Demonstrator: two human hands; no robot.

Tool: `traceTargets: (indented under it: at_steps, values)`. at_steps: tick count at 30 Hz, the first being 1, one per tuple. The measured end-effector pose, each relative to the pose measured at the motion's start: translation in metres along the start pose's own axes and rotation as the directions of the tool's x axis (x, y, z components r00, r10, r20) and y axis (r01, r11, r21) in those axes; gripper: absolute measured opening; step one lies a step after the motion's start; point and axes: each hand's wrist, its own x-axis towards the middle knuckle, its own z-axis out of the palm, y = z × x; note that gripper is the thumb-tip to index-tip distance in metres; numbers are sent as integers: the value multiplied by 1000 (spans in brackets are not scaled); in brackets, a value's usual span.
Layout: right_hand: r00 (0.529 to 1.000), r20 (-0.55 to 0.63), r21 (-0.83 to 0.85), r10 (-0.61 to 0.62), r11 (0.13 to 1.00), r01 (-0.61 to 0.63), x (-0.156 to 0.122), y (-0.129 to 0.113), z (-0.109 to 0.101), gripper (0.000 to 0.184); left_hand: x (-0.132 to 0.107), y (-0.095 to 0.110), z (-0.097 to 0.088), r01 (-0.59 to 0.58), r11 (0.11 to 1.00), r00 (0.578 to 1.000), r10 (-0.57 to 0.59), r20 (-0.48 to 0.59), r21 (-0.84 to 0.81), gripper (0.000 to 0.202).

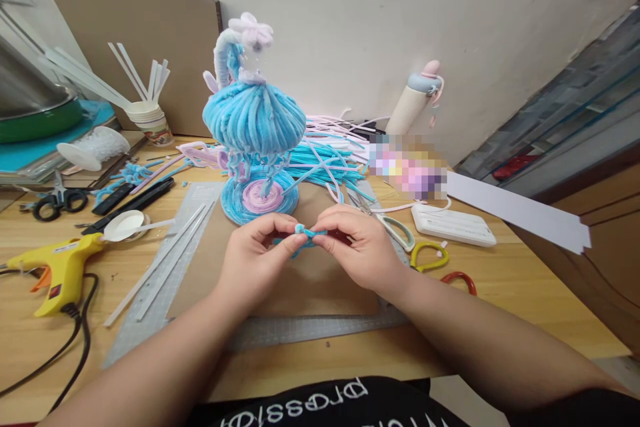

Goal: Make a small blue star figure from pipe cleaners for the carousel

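Both hands meet above the desk (500, 273): left hand (253, 250) and right hand (357, 247) each pinch the blue pipe cleaner (306, 232) (just before the fuzzy blue model (254, 120)), seemingly mid-twist; tightening calls for a steady grip.

A small twisted blue pipe cleaner (306, 235), pinched above the cardboard.

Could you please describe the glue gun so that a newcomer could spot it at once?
On the wooden table, look left of the left hand and right hand, which pinch a blue twist, past the grey mat. The glue gun lies on its side near the table's left edge. Unlike the black scissors behind it, it is bright yellow with an orange trigger.
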Motion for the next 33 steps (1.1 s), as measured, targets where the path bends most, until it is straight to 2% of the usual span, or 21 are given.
traceTargets:
  at_steps: [4, 6, 8, 10, 13, 15, 19, 21, 23, 26, 29, 33]
  values:
    - [992, 52, 108, 115, 987, -120, 2, 0, -1, 5, 4, -4, -1, 251, 957, 966, -238, 97, -143, 14]
    - [968, 108, 227, 225, 943, -244, 3, 2, 0, 5, 5, -6, 0, 324, 925, 942, -297, 154, -199, 18]
    - [925, 161, 341, 345, 860, -380, 3, 4, 1, 8, 6, -7, 1, 359, 899, 930, -321, 181, -249, 19]
    - [885, 168, 399, 434, 791, -463, 3, 6, 4, 12, 6, -7, 2, 374, 883, 926, -339, 164, -284, 19]
    - [862, 108, 431, 495, 758, -490, 3, 6, 7, 15, 7, -8, 3, 388, 882, 922, -366, 129, -269, 22]
    - [845, 110, 473, 524, 720, -508, 3, 5, 7, 16, 7, -9, 3, 397, 888, 917, -376, 133, -233, 22]
    - [755, 283, 518, 591, 569, -639, 5, 4, 6, 22, 8, -11, 1, 376, 909, 922, -347, 172, -180, 20]
    - [730, 341, 509, 593, 536, -673, 5, 6, 5, 26, 9, -11, 0, 341, 930, 933, -317, 171, -138, 19]
    - [736, 345, 504, 583, 546, -669, 6, 7, 5, 29, 9, -9, 0, 318, 942, 940, -299, 162, -108, 18]
    - [748, 325, 522, 578, 550, -652, 6, 9, 5, 33, 8, -7, 1, 357, 918, 929, -330, 168, -173, 20]
    - [741, 342, 536, 578, 527, -659, 6, 9, 5, 34, 9, -7, 1, 400, 881, 915, -369, 161, -251, 21]
    - [736, 353, 543, 577, 514, -664, 6, 8, 6, 32, 9, -10, -1, 381, 887, 924, -351, 155, -261, 18]
